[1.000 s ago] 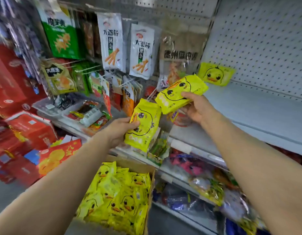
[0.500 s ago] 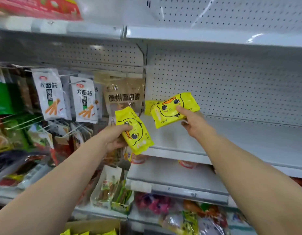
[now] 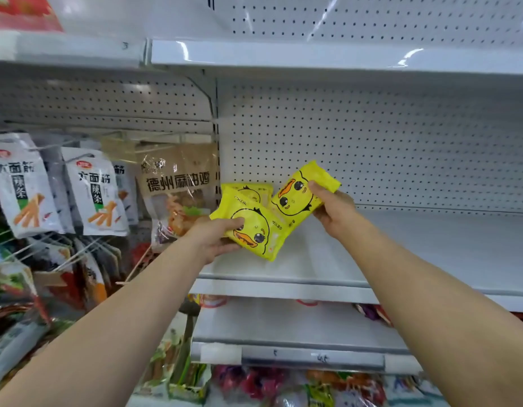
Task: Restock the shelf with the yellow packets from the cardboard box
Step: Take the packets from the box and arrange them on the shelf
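My left hand (image 3: 216,235) grips a yellow duck-face packet (image 3: 254,230), held flat over the left end of the white shelf (image 3: 430,248). My right hand (image 3: 332,208) pinches a second yellow packet (image 3: 298,192), tilted up just right of the first. Behind both, a third yellow packet (image 3: 251,190) leans against the pegboard back wall at the shelf's left corner. The cardboard box is out of view.
The white shelf stretches to the right with its pegboard back (image 3: 371,142). Hanging snack bags (image 3: 93,195) and a brown packet (image 3: 178,189) fill the bay to the left. Another shelf (image 3: 313,57) runs overhead. Lower shelves (image 3: 283,356) hold colourful packets.
Both hands have moved in over the shelf's left end with their packets. The left packet has turned flat and now lies close under the right one. The view has tilted up.
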A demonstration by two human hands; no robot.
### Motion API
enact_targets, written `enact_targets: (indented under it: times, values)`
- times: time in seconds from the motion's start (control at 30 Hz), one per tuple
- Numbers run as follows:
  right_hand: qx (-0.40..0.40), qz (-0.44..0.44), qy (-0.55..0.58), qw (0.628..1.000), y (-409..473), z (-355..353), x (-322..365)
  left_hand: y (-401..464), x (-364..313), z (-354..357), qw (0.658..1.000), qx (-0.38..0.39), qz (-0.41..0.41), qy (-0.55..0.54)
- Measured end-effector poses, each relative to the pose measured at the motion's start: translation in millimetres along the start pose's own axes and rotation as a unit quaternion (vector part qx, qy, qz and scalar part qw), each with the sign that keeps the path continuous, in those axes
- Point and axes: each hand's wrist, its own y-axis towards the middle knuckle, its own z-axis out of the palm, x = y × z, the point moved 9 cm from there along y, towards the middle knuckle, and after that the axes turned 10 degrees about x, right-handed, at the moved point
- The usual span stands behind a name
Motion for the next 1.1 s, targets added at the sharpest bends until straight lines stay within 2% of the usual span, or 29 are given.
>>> enact_targets:
  times: [0.13,0.27,0.43,0.53,0.6,0.73,0.8,0.87,0.97,1.1]
  values:
    - [-0.061,0.007,-0.023,0.998,0.2,-23.6,7.4,7.4,9.9,2.1,0.999,-0.021,0.02,-0.026]
    - [-0.054,0.047,-0.053,0.996,-1.9,-32.7,0.1,0.1,14.8,-0.8,0.996,-0.056,0.06,-0.026]
    - [-0.022,0.105,-0.058,0.992,-9.9,-25.6,-18.2,-7.5,20.3,-25.6,0.986,-0.111,0.088,0.091]
    - [-0.02,0.166,-0.043,0.985,-17.2,-19.6,-34.8,-12.6,22.0,-41.2,0.976,-0.147,0.073,0.14]
    - [-0.007,0.197,-0.015,0.98,-23.3,-12.8,-44.4,-12.8,26.6,-46.8,0.981,-0.141,0.045,0.126]
    - [0.028,0.197,0.012,0.98,-30.1,-1.8,-47.7,-14.0,32.6,-51.6,0.988,-0.113,-0.008,0.101]
    - [0.045,0.194,0.004,0.98,-29.9,1.0,-47.0,-17.9,28.8,-50.5,0.986,-0.096,-0.02,0.135]
    - [0.054,0.191,-0.003,0.98,-28.8,1.5,-46.9,-21.6,19.7,-47.4,0.97,-0.081,-0.014,0.231]
    - [0.053,0.179,-0.005,0.982,-23.5,0.3,-47.0,-29.7,-1.1,-42.8,0.918,-0.098,0.016,0.385]
    - [0.059,0.176,-0.034,0.982,-16.1,2.5,-48.0,-26.7,-17.8,-39.3,0.881,-0.105,0.034,0.46]
